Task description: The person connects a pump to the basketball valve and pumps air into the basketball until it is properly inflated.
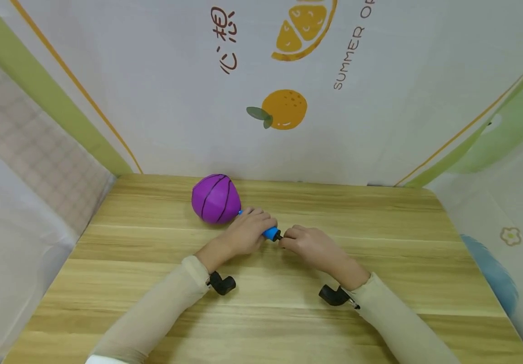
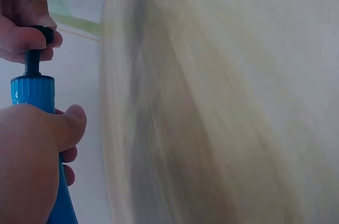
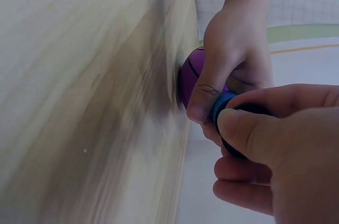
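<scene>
A blue hand pump (image 1: 271,233) with a black plunger reaches from the purple ball (image 1: 216,199) toward the lower right in the head view. My left hand (image 1: 248,231) grips the pump's blue barrel, thumb and fingers wrapped round it, as the left wrist view (image 2: 32,144) also shows. With thumb and fingers, my right hand (image 1: 310,247) pinches the black handle (image 2: 45,34) at the plunger's end. A short stretch of black rod (image 2: 32,62) shows between handle and barrel. The ball has black seam lines and looks dented and angular. My left hand hides the pump's far end near the ball.
Both hands work over a wood-grain table (image 1: 261,323). Behind its far edge hangs a white curtain (image 1: 175,101) printed with oranges and lettering. More patterned cloth hangs at both sides. A black wrist mount (image 1: 222,284) sits under the left sleeve, another (image 1: 334,295) under the right.
</scene>
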`<state>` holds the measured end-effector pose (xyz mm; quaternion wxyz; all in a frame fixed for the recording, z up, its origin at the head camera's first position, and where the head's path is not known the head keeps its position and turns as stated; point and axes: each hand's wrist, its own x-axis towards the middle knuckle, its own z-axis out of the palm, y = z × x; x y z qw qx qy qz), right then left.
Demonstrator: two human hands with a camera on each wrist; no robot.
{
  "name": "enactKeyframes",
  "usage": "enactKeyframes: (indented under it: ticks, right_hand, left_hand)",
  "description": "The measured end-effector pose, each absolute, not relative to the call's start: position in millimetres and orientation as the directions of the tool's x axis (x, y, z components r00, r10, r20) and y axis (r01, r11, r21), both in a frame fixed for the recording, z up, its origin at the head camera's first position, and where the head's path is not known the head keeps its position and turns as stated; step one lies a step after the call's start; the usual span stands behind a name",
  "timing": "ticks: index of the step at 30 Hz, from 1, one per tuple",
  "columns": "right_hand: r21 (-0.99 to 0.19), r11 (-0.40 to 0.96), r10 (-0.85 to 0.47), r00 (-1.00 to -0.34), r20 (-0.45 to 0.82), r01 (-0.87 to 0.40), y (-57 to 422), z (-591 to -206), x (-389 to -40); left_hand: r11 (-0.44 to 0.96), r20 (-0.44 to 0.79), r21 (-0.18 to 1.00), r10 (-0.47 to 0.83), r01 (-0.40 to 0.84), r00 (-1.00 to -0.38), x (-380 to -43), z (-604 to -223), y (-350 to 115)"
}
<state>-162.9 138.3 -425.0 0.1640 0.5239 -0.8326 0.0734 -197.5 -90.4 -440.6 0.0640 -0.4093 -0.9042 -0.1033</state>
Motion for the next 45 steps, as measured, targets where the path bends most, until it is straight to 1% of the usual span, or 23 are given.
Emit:
enactKeyframes:
  ticks: [3, 8, 15, 18, 22, 26, 30, 37, 45]
  right_hand:
    - [0.048, 0.437, -0.849, -0.394, 0.351, -0.898, 139, -425, -160]
    - [0.035, 0.426, -0.848, -0.386, 0.362, -0.904, 146, -425, -151]
    - [0.003, 0.422, -0.839, -0.389, 0.381, -0.907, 168, -422, -134]
    - [0.009, 0.417, -0.840, -0.382, 0.385, -0.909, 180, -417, -126]
    - [0.016, 0.410, -0.836, -0.369, 0.405, -0.912, 191, -411, -119]
    - [-0.001, 0.407, -0.832, -0.371, 0.412, -0.914, 196, -408, -115]
    - [0.001, 0.413, -0.833, -0.377, 0.405, -0.911, 194, -409, -117]
    - [0.016, 0.436, -0.840, -0.401, 0.365, -0.900, 179, -413, -133]
    - [0.032, 0.432, -0.857, -0.399, 0.325, -0.901, 154, -414, -151]
  left_hand:
    - [0.631, 0.189, 0.159, 0.735, 0.759, -0.651, -197, -441, -91]
    - [0.632, 0.177, 0.155, 0.738, 0.759, -0.651, -195, -442, -93]
    - [0.643, 0.193, 0.132, 0.730, 0.754, -0.656, -196, -441, -96]
    - [0.649, 0.189, 0.128, 0.726, 0.750, -0.661, -197, -440, -96]
    - [0.655, 0.201, 0.140, 0.715, 0.742, -0.669, -197, -439, -97]
    - [0.651, 0.222, 0.153, 0.711, 0.744, -0.667, -198, -437, -97]
    - [0.655, 0.217, 0.149, 0.710, 0.741, -0.670, -198, -438, -96]
    - [0.664, 0.207, 0.146, 0.705, 0.734, -0.679, -196, -436, -94]
    - [0.667, 0.203, 0.121, 0.709, 0.735, -0.676, -195, -437, -92]
